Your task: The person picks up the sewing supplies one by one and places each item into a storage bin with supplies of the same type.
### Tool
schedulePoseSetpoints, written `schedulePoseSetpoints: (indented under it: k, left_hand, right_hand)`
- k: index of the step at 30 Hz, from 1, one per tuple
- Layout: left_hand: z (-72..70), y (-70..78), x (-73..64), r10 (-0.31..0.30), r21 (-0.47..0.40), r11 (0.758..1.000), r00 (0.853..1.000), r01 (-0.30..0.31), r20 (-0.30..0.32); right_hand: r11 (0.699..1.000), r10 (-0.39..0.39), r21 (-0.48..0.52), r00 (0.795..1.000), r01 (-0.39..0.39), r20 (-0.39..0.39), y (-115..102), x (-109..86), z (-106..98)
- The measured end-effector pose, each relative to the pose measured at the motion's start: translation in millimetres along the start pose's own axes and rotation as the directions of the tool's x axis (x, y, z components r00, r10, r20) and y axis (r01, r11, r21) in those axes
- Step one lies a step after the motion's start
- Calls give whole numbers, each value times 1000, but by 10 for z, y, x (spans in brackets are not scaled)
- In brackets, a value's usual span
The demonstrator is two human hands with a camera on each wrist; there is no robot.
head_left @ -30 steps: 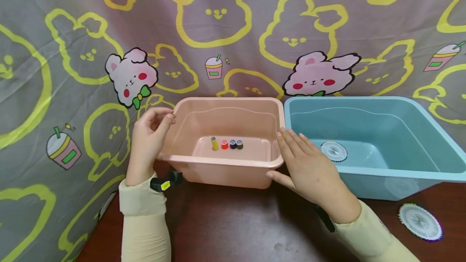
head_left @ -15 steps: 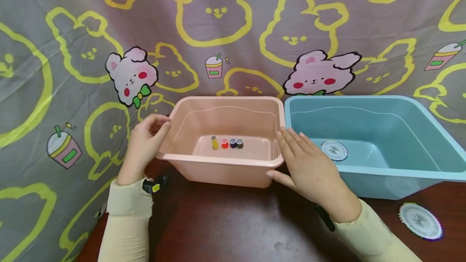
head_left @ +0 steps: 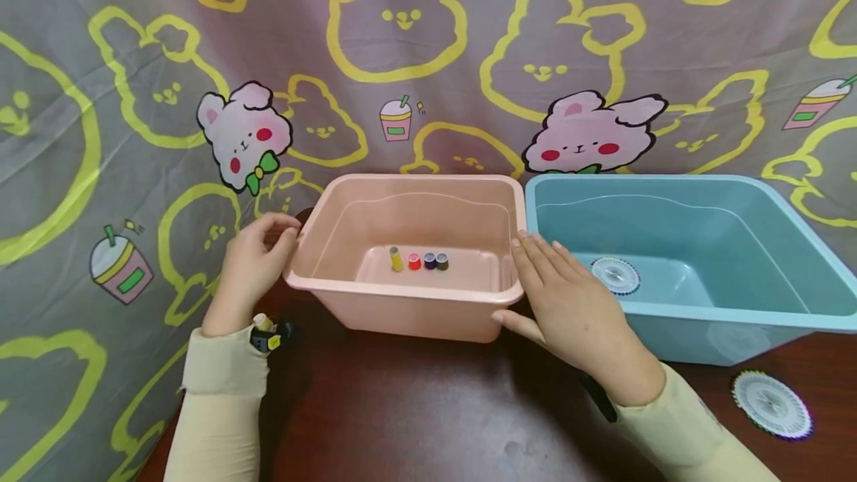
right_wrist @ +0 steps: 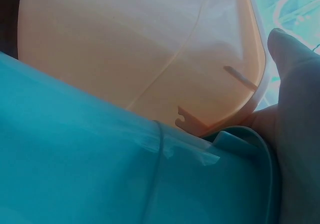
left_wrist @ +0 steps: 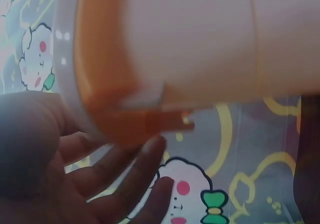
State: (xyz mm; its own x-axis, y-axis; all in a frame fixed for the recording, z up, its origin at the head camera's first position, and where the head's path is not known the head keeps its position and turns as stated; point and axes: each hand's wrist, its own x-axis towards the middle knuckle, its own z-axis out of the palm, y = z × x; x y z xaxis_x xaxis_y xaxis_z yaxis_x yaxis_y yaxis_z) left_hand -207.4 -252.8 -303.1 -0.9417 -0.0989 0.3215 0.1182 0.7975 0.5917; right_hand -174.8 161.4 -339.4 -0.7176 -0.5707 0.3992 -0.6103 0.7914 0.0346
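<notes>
My left hand (head_left: 251,262) is at the left rim of the pink plastic tub (head_left: 402,318), its fingers loosely bent. In the left wrist view, those fingers (left_wrist: 130,171) spread at the outside of the rim; whether they press it is unclear. My right hand (head_left: 576,303) lies with straight fingers over the adjoining rims of the pink tub and the blue tub (head_left: 723,311), thumb toward the pink tub's front. Inside the pink tub a yellow spool (head_left: 396,259) stands in a row with a red spool (head_left: 414,262) and two dark spools (head_left: 436,262).
A wheel of pins (head_left: 616,276) lies in the blue tub. Another pin wheel (head_left: 772,405) lies on the dark wooden table (head_left: 428,407) at the right. A small pale yellowish object (head_left: 262,321) shows beside the left wrist strap. A patterned cloth (head_left: 462,36) hangs behind the tubs.
My left hand has moved left and slightly nearer, from over the pink tub's left rim to its outer side. The right hand and the spools stay in place.
</notes>
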Motion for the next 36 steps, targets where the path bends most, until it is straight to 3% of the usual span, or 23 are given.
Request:
schedulePoseSetpoints:
  k: [5, 13, 24, 31, 36]
  left_hand:
    - [-63, -90, 5, -51, 45, 998, 992, 46, 112]
    - [-112, -191, -14, -62, 106, 994, 975, 40, 215]
    - [-92, -380, -59, -131, 195, 980, 886, 46, 445]
    - [-60, -503, -82, -220, 234, 966, 838, 114, 499]
    - [-55, -603, -106, -258, 267, 954, 820, 134, 511]
  right_hand:
    - [1000, 0, -2, 1000, 0, -1, 12, 1, 15]
    - [1000, 10, -3, 1000, -10, 10, 23, 3, 11]
    - [1000, 9, -6, 1000, -9, 5, 16, 5, 21]
    - [1000, 16, -8, 1000, -16, 16, 13, 2, 23]
    - [1000, 19, -11, 999, -19, 25, 4, 3, 15]
